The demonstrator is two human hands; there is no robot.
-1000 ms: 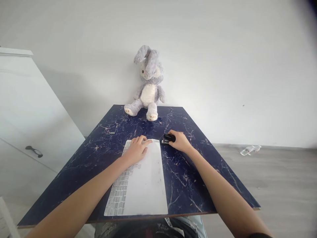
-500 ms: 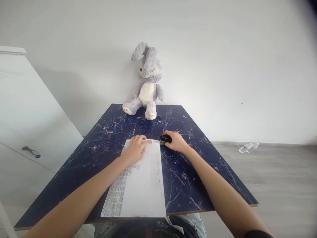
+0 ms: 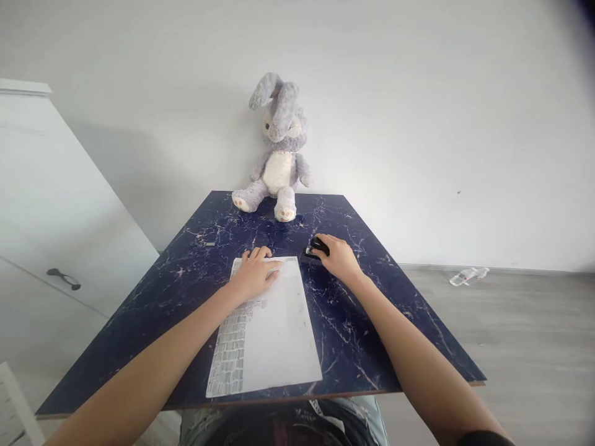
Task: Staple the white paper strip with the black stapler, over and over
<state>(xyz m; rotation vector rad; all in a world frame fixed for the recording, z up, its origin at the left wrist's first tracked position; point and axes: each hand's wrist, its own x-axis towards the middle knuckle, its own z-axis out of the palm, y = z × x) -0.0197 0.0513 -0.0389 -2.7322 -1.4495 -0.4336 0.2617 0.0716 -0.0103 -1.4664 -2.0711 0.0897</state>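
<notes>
A printed sheet of paper (image 3: pixel 281 347) lies slightly askew on the dark blue marbled table (image 3: pixel 353 334), with a grey patterned band down its left side. My left hand (image 3: pixel 256 272) rests flat on its upper part, fingers spread. Just off the paper's top right corner, a black stapler (image 3: pixel 318 248) stands on the table. My right hand (image 3: pixel 339 255) is wrapped around its back end, and the jaws at its left end are apart. Whether the paper is one sheet or several, I cannot tell.
A grey plush rabbit (image 3: pixel 281 161) sits at the table's far edge against the wall. A small pale strip (image 3: pixel 210 244), perhaps staples, lies left of the paper. A white cabinet (image 3: pixel 56 186) stands at the left. On the floor at the right is a clear plastic object (image 3: pixel 468 276).
The stapler, in my right hand, has moved right and away from the paper's corner. The paper has turned a little, its near end shifting right and away from the table's front edge.
</notes>
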